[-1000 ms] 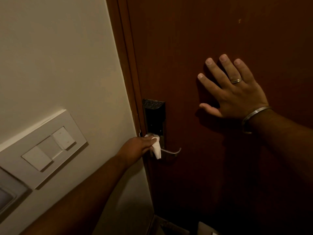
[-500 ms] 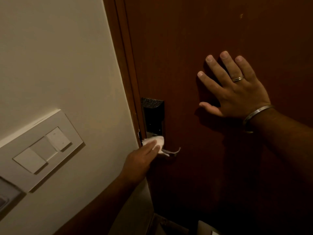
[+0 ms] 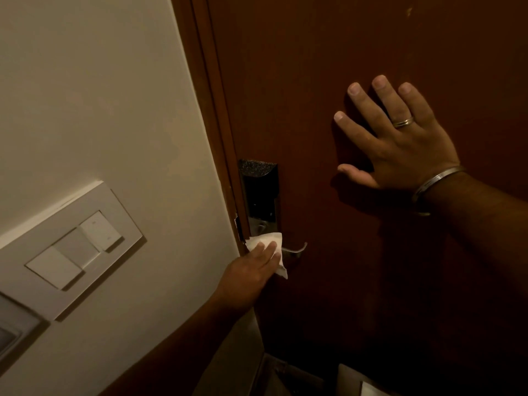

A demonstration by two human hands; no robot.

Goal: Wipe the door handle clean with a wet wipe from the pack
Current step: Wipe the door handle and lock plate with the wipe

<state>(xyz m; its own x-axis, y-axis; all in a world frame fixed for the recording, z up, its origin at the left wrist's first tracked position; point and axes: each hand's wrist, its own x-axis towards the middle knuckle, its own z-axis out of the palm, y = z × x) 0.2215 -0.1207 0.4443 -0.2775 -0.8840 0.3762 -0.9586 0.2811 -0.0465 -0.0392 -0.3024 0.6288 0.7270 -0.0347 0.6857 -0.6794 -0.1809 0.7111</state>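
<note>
A metal lever door handle [image 3: 295,250] sticks out below a dark lock plate [image 3: 260,192] on the brown door [image 3: 314,67]. My left hand [image 3: 251,270] presses a white wet wipe [image 3: 270,244] against the base of the handle; only the handle's hooked right end shows. My right hand [image 3: 397,138] lies flat on the door, fingers spread, up and to the right of the lock. The pack of wipes is not clearly in view.
A cream wall [image 3: 100,95] lies left of the door frame [image 3: 211,95], with a white switch panel [image 3: 71,250] on it. A pale object [image 3: 368,381] shows at the bottom edge below the door.
My left hand has slid the wipe along the handle's base, spreading it wider over the lever. My right hand has stayed flat on the door.
</note>
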